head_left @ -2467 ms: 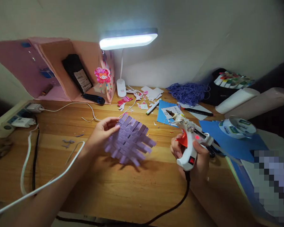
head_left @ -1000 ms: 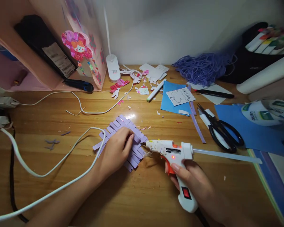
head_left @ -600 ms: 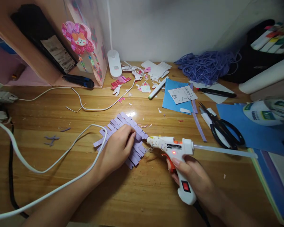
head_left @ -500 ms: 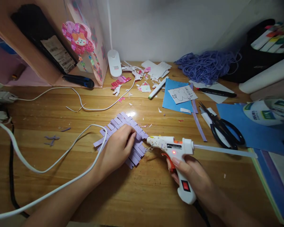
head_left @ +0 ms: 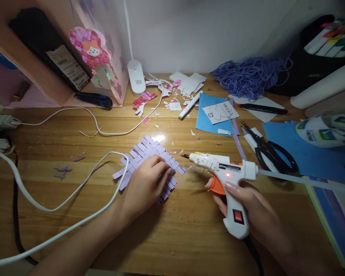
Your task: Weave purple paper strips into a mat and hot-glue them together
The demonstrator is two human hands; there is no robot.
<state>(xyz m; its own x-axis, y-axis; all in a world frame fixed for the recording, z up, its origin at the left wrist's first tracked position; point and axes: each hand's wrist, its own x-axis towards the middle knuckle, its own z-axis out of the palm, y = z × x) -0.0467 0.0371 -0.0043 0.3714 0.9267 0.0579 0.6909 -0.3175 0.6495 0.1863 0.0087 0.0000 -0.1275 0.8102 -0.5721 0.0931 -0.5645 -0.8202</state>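
Observation:
A mat of woven purple paper strips (head_left: 140,153) lies flat on the wooden desk. My left hand (head_left: 149,180) rests on its right part, fingers curled and pinched on a strip near the right edge; the fingertips are partly hidden. In my right hand (head_left: 241,199) is a white hot glue gun (head_left: 232,172) with an orange trigger and a lit red light. Its dark nozzle points left, a little apart from the mat, and thin glue strings hang below it. A clear glue stick (head_left: 287,177) sticks out of its back end.
White cables (head_left: 54,209) loop over the left side, one passing across the mat's left corner. Black scissors (head_left: 270,149), blue paper (head_left: 201,115), a black pen (head_left: 263,109) and a roll of tape (head_left: 316,132) lie right. Purple cord (head_left: 250,76) and paper scraps (head_left: 189,82) sit by the wall.
My right hand has drawn the glue gun right and slightly up, its nozzle coming away from the mat. My left fingers have shifted slightly right to the strip at the edge.

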